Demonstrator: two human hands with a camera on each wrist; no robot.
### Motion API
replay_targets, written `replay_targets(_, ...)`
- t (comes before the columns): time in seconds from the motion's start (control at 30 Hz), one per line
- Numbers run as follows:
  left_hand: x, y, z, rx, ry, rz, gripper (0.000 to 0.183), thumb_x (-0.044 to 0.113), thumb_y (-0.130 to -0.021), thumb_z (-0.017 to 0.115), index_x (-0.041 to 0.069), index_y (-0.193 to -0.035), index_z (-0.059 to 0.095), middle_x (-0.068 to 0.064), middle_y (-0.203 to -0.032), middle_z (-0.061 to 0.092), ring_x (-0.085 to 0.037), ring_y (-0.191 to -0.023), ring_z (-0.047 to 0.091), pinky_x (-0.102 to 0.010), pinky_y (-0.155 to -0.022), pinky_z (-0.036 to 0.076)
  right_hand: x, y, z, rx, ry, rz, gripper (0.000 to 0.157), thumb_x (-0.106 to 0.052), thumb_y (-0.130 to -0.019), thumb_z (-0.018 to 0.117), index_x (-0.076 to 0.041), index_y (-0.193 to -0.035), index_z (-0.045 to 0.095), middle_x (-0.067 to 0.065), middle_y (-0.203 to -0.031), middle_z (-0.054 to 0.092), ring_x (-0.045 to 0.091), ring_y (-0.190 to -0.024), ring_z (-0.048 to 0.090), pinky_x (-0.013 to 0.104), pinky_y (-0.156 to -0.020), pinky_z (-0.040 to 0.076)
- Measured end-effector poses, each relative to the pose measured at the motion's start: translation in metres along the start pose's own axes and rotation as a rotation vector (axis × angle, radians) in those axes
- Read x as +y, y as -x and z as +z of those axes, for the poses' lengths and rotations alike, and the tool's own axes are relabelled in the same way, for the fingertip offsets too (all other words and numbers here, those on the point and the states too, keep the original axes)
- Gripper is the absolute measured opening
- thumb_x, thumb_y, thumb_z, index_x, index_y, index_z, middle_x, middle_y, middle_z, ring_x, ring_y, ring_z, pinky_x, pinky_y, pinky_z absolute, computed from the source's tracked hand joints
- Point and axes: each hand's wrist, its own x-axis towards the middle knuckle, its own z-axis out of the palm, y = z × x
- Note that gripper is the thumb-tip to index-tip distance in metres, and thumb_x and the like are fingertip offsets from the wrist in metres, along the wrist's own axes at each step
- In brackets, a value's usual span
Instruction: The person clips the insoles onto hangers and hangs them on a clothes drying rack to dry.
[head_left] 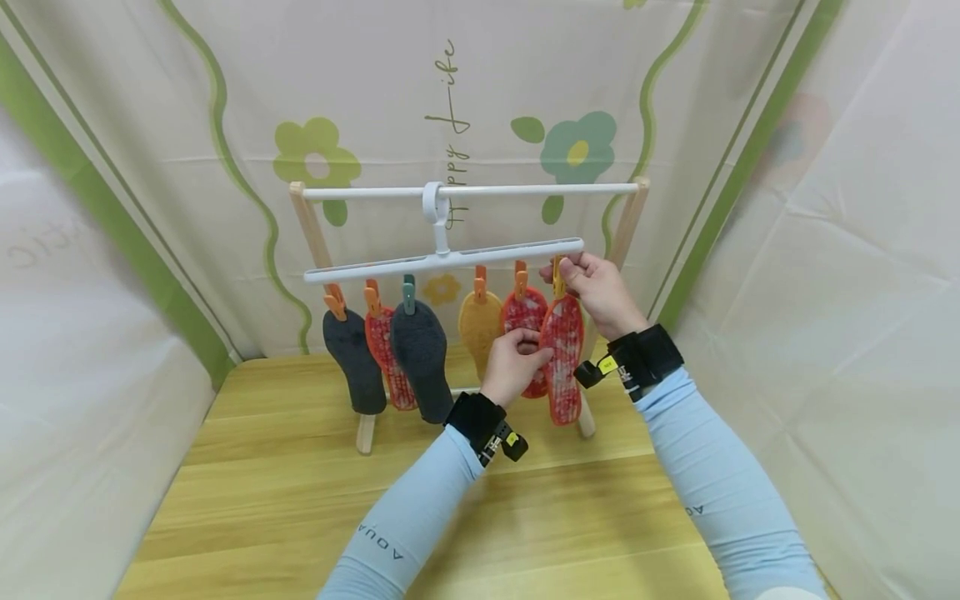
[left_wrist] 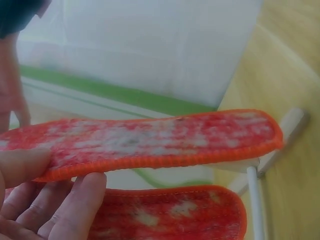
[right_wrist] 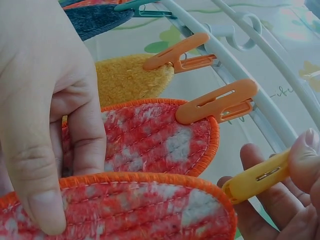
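At the right end of a white hanger (head_left: 510,252), a red-and-white insole (head_left: 562,371) with orange edging hangs from a yellow clothespin (right_wrist: 257,177). My left hand (head_left: 512,364) pinches this insole by its side edge; in the left wrist view the thumb lies on its face and the fingers behind. My right hand (head_left: 606,293) holds the yellow clothespin between thumb and fingers, at the insole's top end. Just behind, a second red insole (right_wrist: 150,135) hangs from an orange clothespin (right_wrist: 220,102). A yellow insole (head_left: 477,321) hangs beside that one.
The hanger tilts, right end higher, hooked on the white rod (head_left: 525,190) of a wooden-legged rack (head_left: 307,225). Two dark grey insoles, one of them the nearer grey insole (head_left: 422,358), and another red insole (head_left: 390,358) hang at left. Below lies a wooden tabletop (head_left: 285,500).
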Motion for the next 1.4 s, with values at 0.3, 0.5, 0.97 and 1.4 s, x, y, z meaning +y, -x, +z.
replay_targets(0.3, 0.006, -0.002, 0.002, 0.011, -0.011, 0.003, 0.02, 0.013, -0.092, 0.073, 0.008, -0.11, 0.066, -0.005, -0.094, 0.069, -0.016, -0.082, 0.068, -0.041, -0.073, 0.06, -0.001, 0.0, 0.001, 0.01, -0.001, -0.016, 0.035, -0.032, -0.1, 0.054, -0.004, -0.119, 0.063, 0.015, -0.108, 0.07, 0.026, -0.114, 0.059, 0.049, -0.106, 0.035)
replay_targets(0.5, 0.009, -0.004, 0.002, 0.02, -0.006, 0.003, 0.019, 0.013, -0.091, 0.073, 0.008, -0.108, 0.067, -0.005, -0.093, 0.069, -0.016, -0.082, 0.069, -0.043, -0.074, 0.059, -0.001, 0.0, -0.001, 0.006, 0.005, -0.003, 0.035, -0.03, -0.101, 0.053, -0.003, -0.122, 0.062, 0.012, -0.108, 0.07, 0.026, -0.114, 0.06, 0.049, -0.108, 0.035)
replay_targets(0.97, 0.016, -0.005, 0.001, 0.018, 0.027, 0.021, 0.018, 0.012, -0.091, 0.073, 0.008, -0.107, 0.067, -0.005, -0.091, 0.07, -0.019, -0.08, 0.069, -0.048, -0.077, 0.058, -0.004, 0.001, -0.001, -0.005, 0.003, -0.004, 0.033, -0.03, -0.101, 0.053, -0.004, -0.119, 0.062, 0.01, -0.106, 0.071, 0.026, -0.116, 0.059, 0.05, -0.11, 0.033)
replay_targets(1.4, 0.015, -0.002, -0.003, -0.007, 0.011, 0.033, 0.023, 0.014, -0.094, 0.07, 0.005, -0.115, 0.066, -0.006, -0.096, 0.07, -0.019, -0.083, 0.07, -0.046, -0.078, 0.058, -0.002, 0.002, -0.003, -0.014, 0.004, -0.022, 0.037, -0.033, -0.1, 0.054, -0.005, -0.123, 0.062, 0.013, -0.108, 0.071, 0.024, -0.114, 0.061, 0.044, -0.101, 0.04)
